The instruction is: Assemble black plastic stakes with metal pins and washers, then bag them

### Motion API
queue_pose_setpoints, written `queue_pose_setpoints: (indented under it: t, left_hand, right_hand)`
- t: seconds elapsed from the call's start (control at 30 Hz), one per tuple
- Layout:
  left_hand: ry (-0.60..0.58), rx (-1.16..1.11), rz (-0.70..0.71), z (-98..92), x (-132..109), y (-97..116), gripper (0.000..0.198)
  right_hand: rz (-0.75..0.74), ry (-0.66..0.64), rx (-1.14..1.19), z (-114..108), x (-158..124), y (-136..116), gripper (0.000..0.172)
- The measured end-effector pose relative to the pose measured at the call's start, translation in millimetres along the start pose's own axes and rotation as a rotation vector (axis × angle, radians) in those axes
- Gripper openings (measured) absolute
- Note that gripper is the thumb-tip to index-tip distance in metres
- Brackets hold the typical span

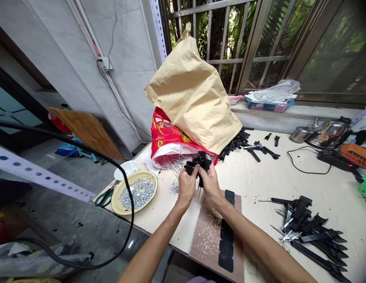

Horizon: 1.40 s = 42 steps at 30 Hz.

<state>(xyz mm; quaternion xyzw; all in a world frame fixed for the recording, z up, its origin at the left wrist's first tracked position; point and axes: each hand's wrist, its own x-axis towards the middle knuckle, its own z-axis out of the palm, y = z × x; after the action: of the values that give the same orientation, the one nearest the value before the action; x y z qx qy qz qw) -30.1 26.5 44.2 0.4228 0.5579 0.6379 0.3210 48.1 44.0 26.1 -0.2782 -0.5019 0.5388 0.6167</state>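
Both hands are raised over the table's front middle, closed on one black plastic part [198, 161] with several arms. My left hand [186, 184] grips its left side, fingers curled round it. My right hand [209, 181] holds the right side, thumb on top. A thin metal pin seems to hang below the part, between the hands. Under my right forearm lies a brown board [207, 236] with black pads. A heap of finished black stakes with metal pins [309, 232] lies to the right.
A yellow plate of small screws [135, 192], a white bowl [126, 169] and green scissors [104, 198] sit at the left. A tan paper sack [191, 94] leans on a red bag [168, 141] behind. Loose black parts [244, 143], a black cable [307, 165] and kettles [327, 135] stand at the right.
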Motion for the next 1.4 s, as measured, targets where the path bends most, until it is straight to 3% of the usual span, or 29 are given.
queue_pose_setpoints:
  t: [0.17, 0.37, 0.5, 0.63, 0.77, 0.9, 1.0, 1.2, 1.4]
  left_hand:
    - [-0.100, -0.305, -0.121, 8.3, 3.1, -0.2, 0.046]
    - [-0.325, -0.467, -0.389, 3.6, 16.7, -13.5, 0.055]
    - [-0.361, -0.517, -0.473, 3.6, 25.8, -18.8, 0.055]
    - [-0.460, -0.382, -0.341, 12.8, 31.5, -20.9, 0.048]
    - [-0.542, 0.006, -0.157, 29.1, 45.9, -37.4, 0.033]
    - [-0.562, 0.519, 0.113, 55.4, 59.4, -66.0, 0.029]
    - [-0.637, 0.769, 0.197, 78.9, 60.3, -82.5, 0.028]
    - [-0.666, 0.832, 0.201, 116.1, 61.8, -93.1, 0.032]
    - [-0.671, 0.765, 0.289, 127.8, 62.9, -77.3, 0.061]
  right_hand:
    - [-0.053, 0.035, -0.138, 1.9, 6.2, -6.2, 0.055]
    - [0.206, -0.082, -0.120, -16.9, 27.7, 0.1, 0.054]
    - [0.357, -0.168, -0.048, -31.7, 29.6, -8.1, 0.055]
    - [0.489, -0.169, -0.038, -45.6, 31.2, -15.3, 0.051]
    - [0.626, -0.129, 0.016, -70.6, 39.0, -9.3, 0.041]
    - [0.620, 0.077, 0.231, -105.3, 46.7, 5.3, 0.030]
    - [0.584, 0.281, 0.269, -129.6, 50.5, 16.0, 0.025]
    - [0.558, 0.507, 0.073, -166.6, 43.9, 20.8, 0.030]
    - [0.593, 0.502, -0.030, -187.3, 24.9, -3.1, 0.026]
